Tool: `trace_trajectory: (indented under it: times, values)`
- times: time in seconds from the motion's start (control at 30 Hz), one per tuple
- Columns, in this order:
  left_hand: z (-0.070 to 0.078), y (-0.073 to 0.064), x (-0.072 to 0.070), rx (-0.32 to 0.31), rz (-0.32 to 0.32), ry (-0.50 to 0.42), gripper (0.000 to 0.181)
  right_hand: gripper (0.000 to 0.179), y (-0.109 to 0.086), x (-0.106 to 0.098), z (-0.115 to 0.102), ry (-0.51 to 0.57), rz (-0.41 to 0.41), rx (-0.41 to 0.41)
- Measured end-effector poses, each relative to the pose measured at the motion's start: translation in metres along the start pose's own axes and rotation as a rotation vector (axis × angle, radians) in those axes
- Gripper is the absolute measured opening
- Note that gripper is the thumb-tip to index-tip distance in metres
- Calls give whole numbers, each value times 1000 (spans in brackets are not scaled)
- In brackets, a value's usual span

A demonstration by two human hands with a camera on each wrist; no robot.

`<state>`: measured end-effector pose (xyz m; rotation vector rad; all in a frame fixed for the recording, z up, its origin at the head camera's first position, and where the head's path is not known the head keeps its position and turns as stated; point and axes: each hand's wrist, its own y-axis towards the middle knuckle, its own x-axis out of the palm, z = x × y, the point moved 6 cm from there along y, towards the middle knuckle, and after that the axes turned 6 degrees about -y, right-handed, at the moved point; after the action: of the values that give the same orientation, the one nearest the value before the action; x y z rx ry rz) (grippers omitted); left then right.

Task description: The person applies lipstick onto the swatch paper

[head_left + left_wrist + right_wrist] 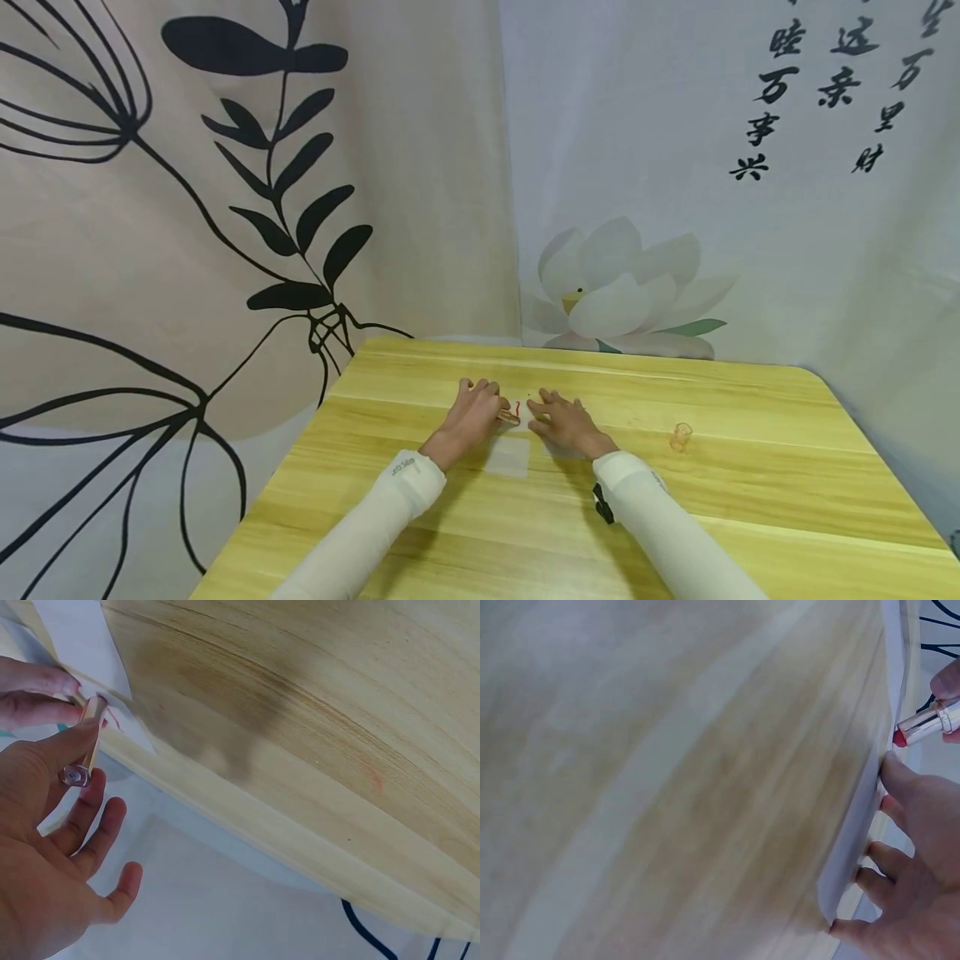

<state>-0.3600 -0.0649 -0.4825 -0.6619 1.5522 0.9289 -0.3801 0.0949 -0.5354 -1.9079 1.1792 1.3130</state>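
My left hand [472,417] pinches a lipstick [93,736] in a shiny gold case between thumb and fingers, its other fingers spread away. In the right wrist view the lipstick's red tip [901,738] is right at a white paper [849,844]. A red stroke [517,407] shows on this paper, between the hands. My right hand [567,422] rests on the paper with fingers spread, thumb and fingertips along its edge; part of the sheet is hidden beneath it.
Another white paper piece [508,458] lies nearer me on the wooden table [480,533]. A small clear orange cap [681,437] stands to the right. A faint reddish smudge [373,776] marks the tabletop. Printed curtains [435,167] hang behind the table's far edge.
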Motion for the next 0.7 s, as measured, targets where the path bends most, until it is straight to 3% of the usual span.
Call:
trace_trajectory:
  times: [0.7]
  values:
    - [7, -7, -2, 27, 11, 34, 18, 50, 0, -1, -3, -19, 0, 9]
